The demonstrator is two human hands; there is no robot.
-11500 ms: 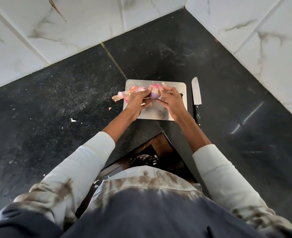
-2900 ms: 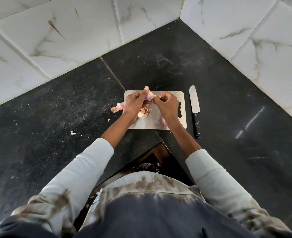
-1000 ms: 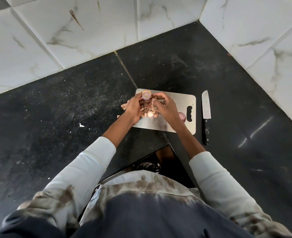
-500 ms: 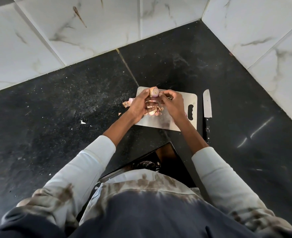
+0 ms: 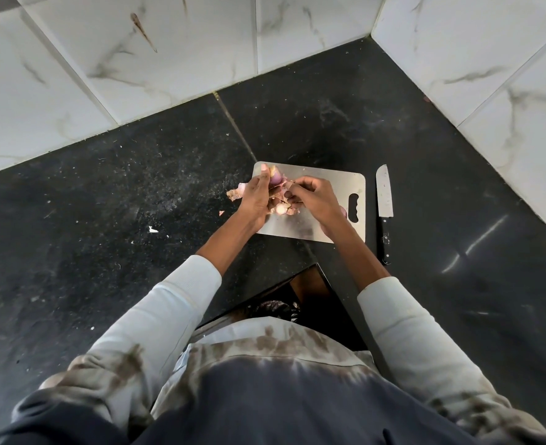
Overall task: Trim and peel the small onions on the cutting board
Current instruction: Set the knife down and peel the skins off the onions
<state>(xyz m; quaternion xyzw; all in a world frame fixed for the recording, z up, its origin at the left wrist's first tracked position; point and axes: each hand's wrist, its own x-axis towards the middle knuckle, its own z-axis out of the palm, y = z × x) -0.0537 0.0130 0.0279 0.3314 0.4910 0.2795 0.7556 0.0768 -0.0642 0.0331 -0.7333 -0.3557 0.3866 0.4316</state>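
Observation:
A steel cutting board (image 5: 326,184) lies on the black counter. Over its left end my left hand (image 5: 257,197) holds a small purple onion (image 5: 276,177) by its sides. My right hand (image 5: 313,194) pinches a strip of the onion's skin at its right side. Loose peels and trimmed ends (image 5: 283,208) lie on the board below my hands. Another peeled onion (image 5: 343,212) shows partly behind my right wrist, near the board's handle slot.
A knife (image 5: 384,203) with a black handle lies on the counter just right of the board, blade pointing away. More peels (image 5: 235,193) lie off the board's left edge. White marble-tiled walls close the corner behind and to the right.
My left hand has turned the onion and shifted it slightly left and up. My right hand stays at the onion's skin. The camera view has drifted a little.

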